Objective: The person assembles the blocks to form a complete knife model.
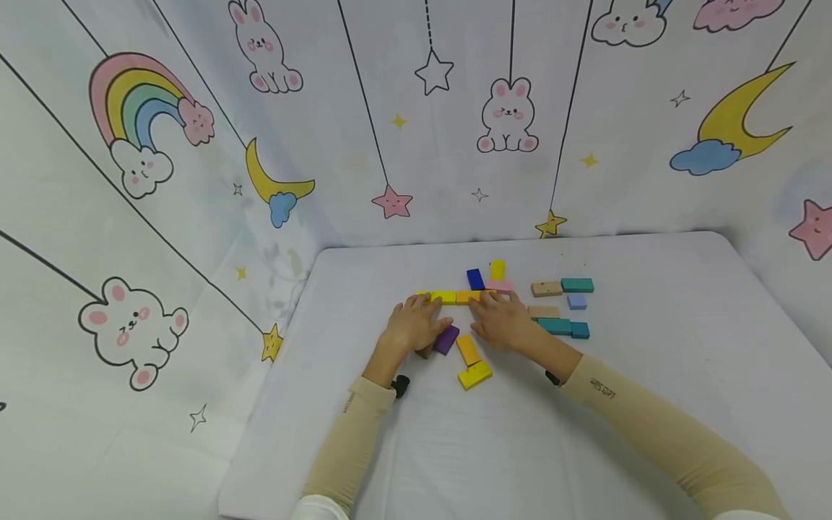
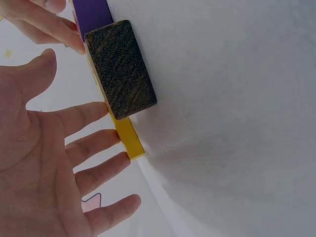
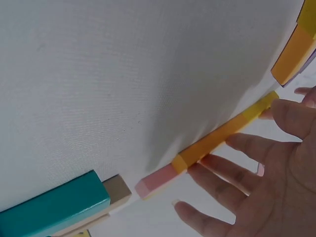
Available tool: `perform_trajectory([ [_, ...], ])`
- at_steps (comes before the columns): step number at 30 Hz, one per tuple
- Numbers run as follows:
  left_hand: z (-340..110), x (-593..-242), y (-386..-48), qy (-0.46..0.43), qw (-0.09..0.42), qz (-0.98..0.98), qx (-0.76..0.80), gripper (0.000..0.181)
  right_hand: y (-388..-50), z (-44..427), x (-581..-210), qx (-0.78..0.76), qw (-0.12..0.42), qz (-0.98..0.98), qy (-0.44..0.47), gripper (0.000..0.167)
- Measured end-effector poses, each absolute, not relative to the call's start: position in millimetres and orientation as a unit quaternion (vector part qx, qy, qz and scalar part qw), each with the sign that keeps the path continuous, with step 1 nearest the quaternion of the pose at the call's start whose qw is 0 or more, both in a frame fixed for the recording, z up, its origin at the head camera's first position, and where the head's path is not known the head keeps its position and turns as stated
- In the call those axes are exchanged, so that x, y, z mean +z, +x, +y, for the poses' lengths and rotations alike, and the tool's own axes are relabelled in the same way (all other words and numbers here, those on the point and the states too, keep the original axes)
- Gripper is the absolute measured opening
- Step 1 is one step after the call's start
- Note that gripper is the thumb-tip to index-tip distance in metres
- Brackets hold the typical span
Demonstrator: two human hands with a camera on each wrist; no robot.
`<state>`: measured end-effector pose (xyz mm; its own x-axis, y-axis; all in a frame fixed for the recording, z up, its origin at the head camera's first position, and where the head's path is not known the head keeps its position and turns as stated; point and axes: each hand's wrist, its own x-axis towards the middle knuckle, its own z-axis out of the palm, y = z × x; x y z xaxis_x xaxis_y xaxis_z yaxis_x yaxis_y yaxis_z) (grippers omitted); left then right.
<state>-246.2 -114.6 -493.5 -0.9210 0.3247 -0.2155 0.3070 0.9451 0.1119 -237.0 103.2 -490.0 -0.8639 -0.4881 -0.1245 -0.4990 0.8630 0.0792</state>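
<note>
A pale backdrop [image 1: 455, 144] printed with rabbits, stars, moons and a rainbow surrounds a table [image 1: 689, 339] covered in white. Two arms in tan sleeves [image 1: 663, 433] reach across it. The left hand [image 1: 416, 323] has its grip spread, fingers straight, fingertips touching the left part of a row of yellow and orange blocks [image 1: 444, 297], laid end to end beyond the table's middle. The right hand [image 1: 503, 323] also has its grip spread, fingertips against the row's right part. To the right lie several teal blocks [image 1: 554, 326] and tan blocks [image 1: 547, 289]. Nearer the person, a purple block [image 1: 446, 339] lies beside a dark brown block [image 1: 425, 352]. Just beyond the row are a pink block [image 1: 499, 287] and a blue block [image 1: 475, 279]. A small periwinkle block [image 1: 576, 301] sits among the teal ones.
</note>
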Motion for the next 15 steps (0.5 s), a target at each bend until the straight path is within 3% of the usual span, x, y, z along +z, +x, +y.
perform_trajectory([
  [15, -110.1, -490.8, -246.1, 0.154, 0.127, 0.979, 0.039, 0.071, -236.5, 100.7, -489.3, 0.017, 0.075, 0.97, -0.231, 0.065],
])
